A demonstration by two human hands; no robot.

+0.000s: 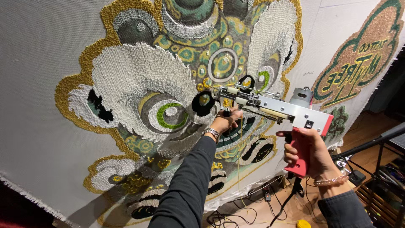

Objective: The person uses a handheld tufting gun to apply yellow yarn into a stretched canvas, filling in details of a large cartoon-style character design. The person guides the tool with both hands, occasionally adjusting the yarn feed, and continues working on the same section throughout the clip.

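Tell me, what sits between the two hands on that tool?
In the head view, the tufting gun's silvery metal body spans from left hand to right hand, with a grey motor on top.

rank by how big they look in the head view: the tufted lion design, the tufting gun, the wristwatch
1. lion design, fills most of the cloth
2. tufting gun, though nearness to the camera enlarges it
3. wristwatch

Tufting gun (274, 107), silver body, red grip: held against stretched grey cloth (38, 84) bearing tufted lion-head design (168, 84). Right hand (308, 154) gripped red handle at 4 o'clock; left hand (228, 120) clasped front handle, centre. Yellow yarn (239, 160) hung below.
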